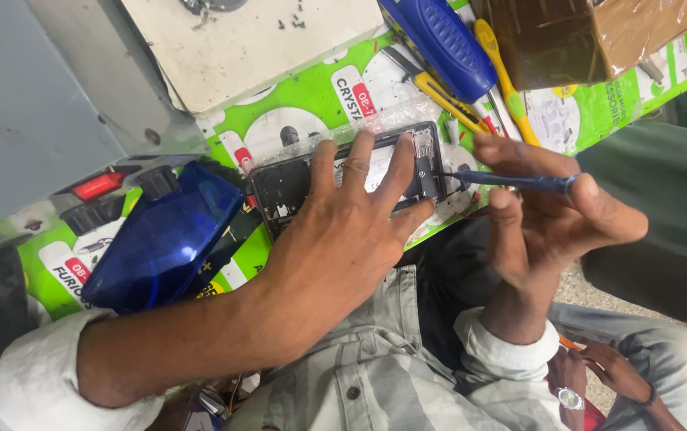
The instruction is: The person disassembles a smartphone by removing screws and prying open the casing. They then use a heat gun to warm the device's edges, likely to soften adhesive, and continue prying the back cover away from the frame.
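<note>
An opened black phone lies on a green printed mat, its inside parts showing. My left hand rests flat on it, fingers spread across the middle and right end. My right hand grips a thin blue screwdriver, held level, with its tip touching the phone's right edge.
A blue translucent cover sits left of the phone, beside a grey metal box with a red switch. Blue and yellow-handled tools lie behind the phone, near a brown wrapped package. Another person's hand with a wristwatch shows at lower right.
</note>
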